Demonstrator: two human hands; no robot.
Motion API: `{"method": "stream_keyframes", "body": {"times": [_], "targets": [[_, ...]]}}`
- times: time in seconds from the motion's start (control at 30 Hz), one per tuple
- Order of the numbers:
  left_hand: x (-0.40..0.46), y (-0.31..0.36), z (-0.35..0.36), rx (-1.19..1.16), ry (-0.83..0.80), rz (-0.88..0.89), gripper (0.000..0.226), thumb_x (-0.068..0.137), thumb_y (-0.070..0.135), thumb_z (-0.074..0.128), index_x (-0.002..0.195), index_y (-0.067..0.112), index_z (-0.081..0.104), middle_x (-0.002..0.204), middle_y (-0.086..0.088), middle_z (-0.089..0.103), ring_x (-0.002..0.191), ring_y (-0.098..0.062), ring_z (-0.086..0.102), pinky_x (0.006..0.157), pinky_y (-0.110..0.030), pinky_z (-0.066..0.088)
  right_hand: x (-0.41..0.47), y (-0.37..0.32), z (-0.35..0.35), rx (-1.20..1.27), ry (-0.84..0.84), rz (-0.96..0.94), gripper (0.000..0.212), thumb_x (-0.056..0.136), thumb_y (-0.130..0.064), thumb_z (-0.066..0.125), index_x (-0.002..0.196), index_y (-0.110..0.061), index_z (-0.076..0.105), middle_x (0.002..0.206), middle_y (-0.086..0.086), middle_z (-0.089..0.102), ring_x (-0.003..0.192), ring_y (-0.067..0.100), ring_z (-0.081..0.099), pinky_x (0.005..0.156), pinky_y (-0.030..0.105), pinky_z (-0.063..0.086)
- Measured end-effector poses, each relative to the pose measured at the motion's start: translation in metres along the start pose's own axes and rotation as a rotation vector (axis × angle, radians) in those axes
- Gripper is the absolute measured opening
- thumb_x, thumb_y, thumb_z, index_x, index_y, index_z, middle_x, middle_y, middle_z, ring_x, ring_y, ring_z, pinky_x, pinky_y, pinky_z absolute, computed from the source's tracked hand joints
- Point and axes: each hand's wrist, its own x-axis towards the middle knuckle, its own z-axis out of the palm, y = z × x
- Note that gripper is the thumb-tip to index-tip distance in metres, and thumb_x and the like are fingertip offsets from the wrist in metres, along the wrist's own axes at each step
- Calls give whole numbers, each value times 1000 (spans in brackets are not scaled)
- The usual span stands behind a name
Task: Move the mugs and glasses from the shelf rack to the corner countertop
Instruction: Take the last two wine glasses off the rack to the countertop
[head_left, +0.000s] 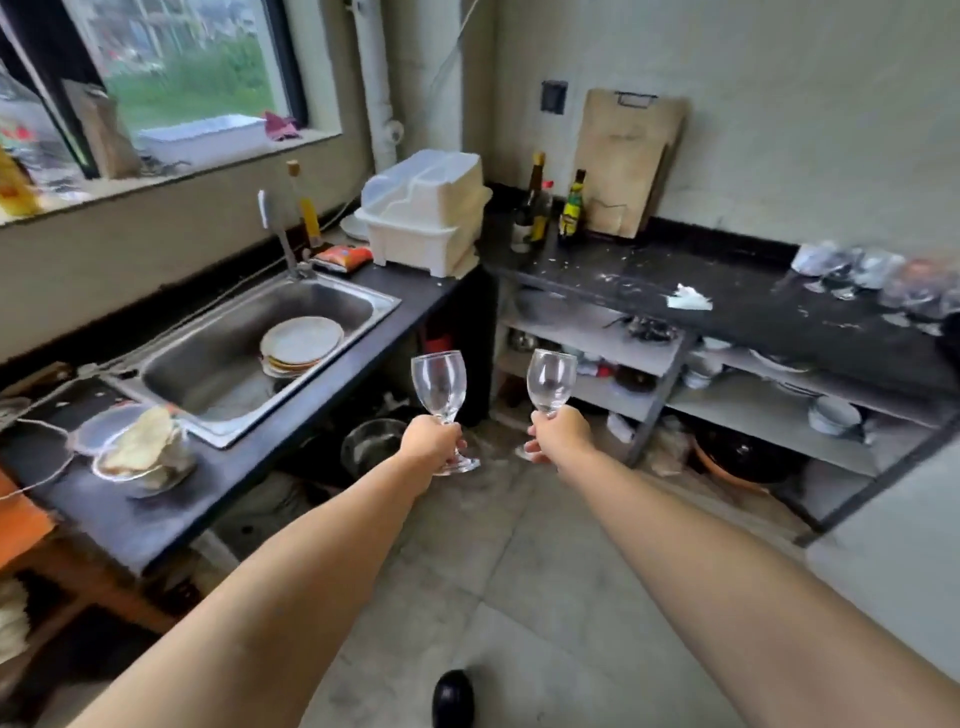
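I am holding both bare arms stretched forward, side by side. My left hand (432, 442) and right hand (561, 434) are each closing their fingers into a fist-like grip.

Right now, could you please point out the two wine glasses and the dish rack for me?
Left wine glass (439, 384), head view, on its bowl.
Right wine glass (551, 380), head view, on its bowl.
Dish rack (426, 213), head view, on its white lid.
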Motion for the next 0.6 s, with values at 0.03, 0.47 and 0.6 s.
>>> {"method": "stream_keyframes", "body": {"times": [0.03,0.47,0.6], "targets": [[6,8,22,18,-35,17,35,89,6,49,54,11,56,36,5,52,36,-11,50,36,-15,35,10,8,-20,14,33,24,23,98,-9,41,74,-7,44,82,11,54,48,16,51,24,14,37],[106,157,291,203,-450,112,31,86,3,48,56,8,53,51,-8,45,24,-8,41,38,-16,34,169,40,-245,125,399,202,11,97,-10,44,92,-1,51,72,8,55,25,6,50,24,15,36],[121,204,360,242,-545,116,30,90,1,45,61,6,50,56,-8,46,29,-12,45,27,-12,31,202,47,-315,162,507,260,21,97,-12,45,107,3,57,76,9,58,42,13,55,26,17,40]]}}
